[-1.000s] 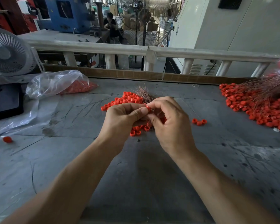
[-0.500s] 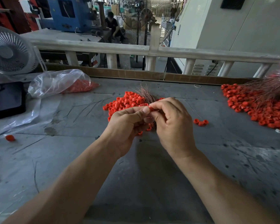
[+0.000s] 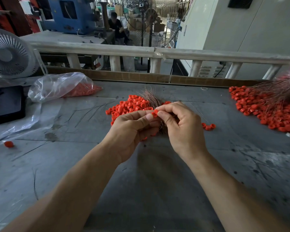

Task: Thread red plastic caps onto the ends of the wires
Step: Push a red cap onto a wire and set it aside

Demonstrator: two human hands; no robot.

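Both hands meet above the grey table (image 3: 157,181). My left hand (image 3: 132,129) and my right hand (image 3: 182,128) pinch one red cap (image 3: 155,113) between thumbs and forefingers. A bundle of thin brownish wires (image 3: 151,97) fans up behind the hands; its lower part is hidden by my fingers, so I cannot tell which hand holds it. A heap of loose red caps (image 3: 131,104) lies just behind my left hand.
A large pile of capped wires (image 3: 268,108) lies at the right. Three loose caps (image 3: 208,126) sit right of my right hand. A plastic bag of caps (image 3: 64,86), a fan (image 3: 8,56), a black tray (image 3: 6,104) and a stray cap (image 3: 8,144) lie left.
The hands stay together on the cap, with the fingers shifting slightly. The view has tilted a little, so more of the cap heap shows behind them.
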